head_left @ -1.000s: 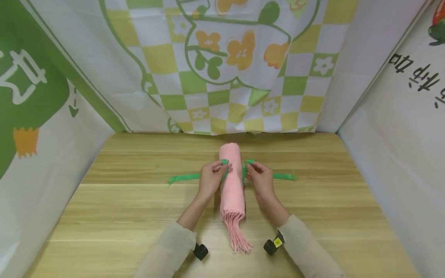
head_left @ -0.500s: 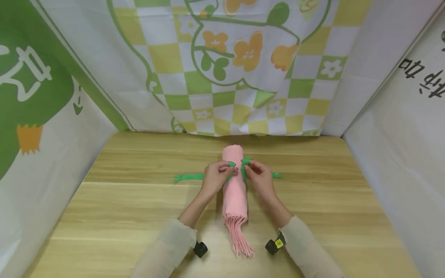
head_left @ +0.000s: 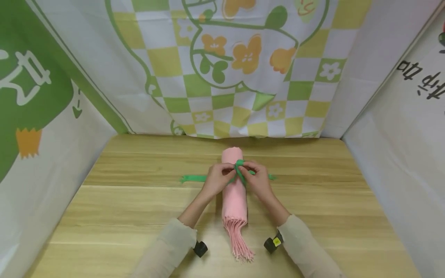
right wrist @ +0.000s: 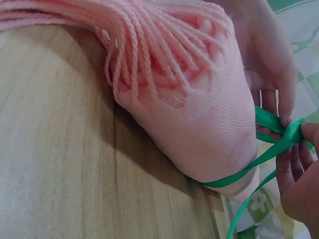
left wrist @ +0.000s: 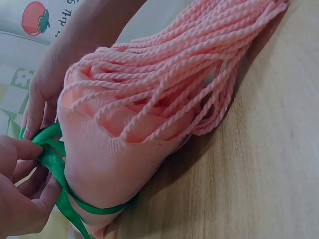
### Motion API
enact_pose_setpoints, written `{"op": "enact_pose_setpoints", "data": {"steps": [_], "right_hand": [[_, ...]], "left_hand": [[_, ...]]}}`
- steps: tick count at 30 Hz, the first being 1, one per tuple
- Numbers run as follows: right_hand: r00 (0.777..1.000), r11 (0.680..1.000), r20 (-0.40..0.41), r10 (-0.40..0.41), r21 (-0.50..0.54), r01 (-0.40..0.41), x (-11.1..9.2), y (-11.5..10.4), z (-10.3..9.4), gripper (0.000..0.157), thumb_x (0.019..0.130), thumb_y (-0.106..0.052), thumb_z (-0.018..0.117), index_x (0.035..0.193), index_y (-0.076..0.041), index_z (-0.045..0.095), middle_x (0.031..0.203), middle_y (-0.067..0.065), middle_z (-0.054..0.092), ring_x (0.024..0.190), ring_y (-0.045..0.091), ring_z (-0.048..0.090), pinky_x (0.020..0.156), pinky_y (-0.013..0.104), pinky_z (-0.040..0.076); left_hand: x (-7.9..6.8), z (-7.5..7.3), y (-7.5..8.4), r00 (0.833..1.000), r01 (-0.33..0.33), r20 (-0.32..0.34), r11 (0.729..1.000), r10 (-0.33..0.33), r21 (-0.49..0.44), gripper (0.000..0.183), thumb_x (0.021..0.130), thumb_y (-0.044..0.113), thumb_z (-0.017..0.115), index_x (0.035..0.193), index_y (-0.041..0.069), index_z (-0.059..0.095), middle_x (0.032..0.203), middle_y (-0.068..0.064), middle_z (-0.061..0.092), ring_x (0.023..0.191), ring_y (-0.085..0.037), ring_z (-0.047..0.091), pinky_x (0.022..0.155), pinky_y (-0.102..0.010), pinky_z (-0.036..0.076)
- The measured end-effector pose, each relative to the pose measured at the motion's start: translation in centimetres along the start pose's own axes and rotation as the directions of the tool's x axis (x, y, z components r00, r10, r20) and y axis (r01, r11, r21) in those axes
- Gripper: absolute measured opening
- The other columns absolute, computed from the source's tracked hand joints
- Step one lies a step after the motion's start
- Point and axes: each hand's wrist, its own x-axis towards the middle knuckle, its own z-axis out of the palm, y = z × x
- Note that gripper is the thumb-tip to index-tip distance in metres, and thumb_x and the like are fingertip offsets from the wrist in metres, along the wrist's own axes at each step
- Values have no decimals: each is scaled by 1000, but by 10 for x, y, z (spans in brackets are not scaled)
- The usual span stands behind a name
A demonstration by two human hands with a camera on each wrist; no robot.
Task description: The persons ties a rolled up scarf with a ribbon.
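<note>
A rolled pink scarf [head_left: 235,202] lies lengthwise on the wooden table, its twisted fringe [left wrist: 199,64] spilling from the near end. Round its middle runs a green ribbon [right wrist: 239,172], gathered on top. My left hand [head_left: 218,180] pinches ribbon between thumb and fingers just left of the roll's top. From the other side my right hand [head_left: 258,180] pinches a looped part of the ribbon. Fingertips of both hands nearly meet over the scarf. One ribbon tail [head_left: 193,178] extends leftward on the table; a shorter end [head_left: 272,177] shows beyond the right hand.
The wooden table [head_left: 132,216] spreads around the scarf. A checked, flowered cloth [head_left: 226,100] hangs at the back, with printed panels on both sides. Each wrist carries a small black camera, such as the left camera [head_left: 200,249].
Both hands have come together over the scarf, bringing the two held parts of ribbon close to each other. The ribbon tails on both sides have drawn inward, the right one most.
</note>
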Motion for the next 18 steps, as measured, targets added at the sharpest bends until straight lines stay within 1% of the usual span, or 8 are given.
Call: {"op": "enact_pose_setpoints", "data": {"steps": [4,7,9,11,13,15,18], "right_hand": [[1000,1000,-3,-21,-16,21,-1,-5,1,15,90,-1,71,103,5,74,99,22,67,84,3,59,75,15,52],[1000,999,11,-22,-29,22,-3,-19,-1,15,89,2,71,102,9,73,93,24,64,81,3,55,74,16,50],[1000,999,19,-11,-40,11,-4,-29,-2,16,89,3,70,103,11,72,91,23,63,81,4,54,73,16,48],[1000,999,20,3,-37,-2,-7,-35,-2,17,89,3,70,103,12,71,89,21,63,82,5,53,72,16,46],[1000,1000,15,15,-23,-15,-6,-33,-3,17,89,2,71,104,11,71,90,17,64,83,5,54,71,16,45],[1000,1000,15,22,-4,-22,-4,-25,-3,17,89,0,71,103,9,72,89,11,64,84,5,54,71,16,44],[999,999,41,21,31,-22,-1,-10,-4,17,90,-3,71,103,7,72,91,6,64,90,7,55,80,21,46]], "left_hand": [[0,-1,2,998,-25,56,1000,24,16,22,91,5,65,110,1,74,108,-16,75,103,-30,70,92,-40,57],[0,-2,3,995,-43,94,999,41,19,23,90,7,65,111,1,74,110,-16,75,103,-30,70,91,-39,57],[1,-2,4,992,-47,121,999,46,0,23,92,10,66,113,1,73,112,-16,74,104,-29,70,92,-37,58],[-1,-2,4,988,-39,146,999,44,-34,24,94,14,67,114,2,73,113,-16,74,106,-29,70,91,-36,58],[-1,-2,4,988,-27,152,998,35,-54,24,95,16,68,114,3,73,113,-15,74,106,-28,71,90,-34,59],[-1,-1,5,989,-11,145,998,19,-58,22,95,18,69,110,3,75,110,-14,75,105,-26,71,87,-32,59],[-2,0,5,993,11,120,1000,-8,-27,18,95,18,69,104,4,77,104,-12,76,101,-23,71,82,-26,58]]}}
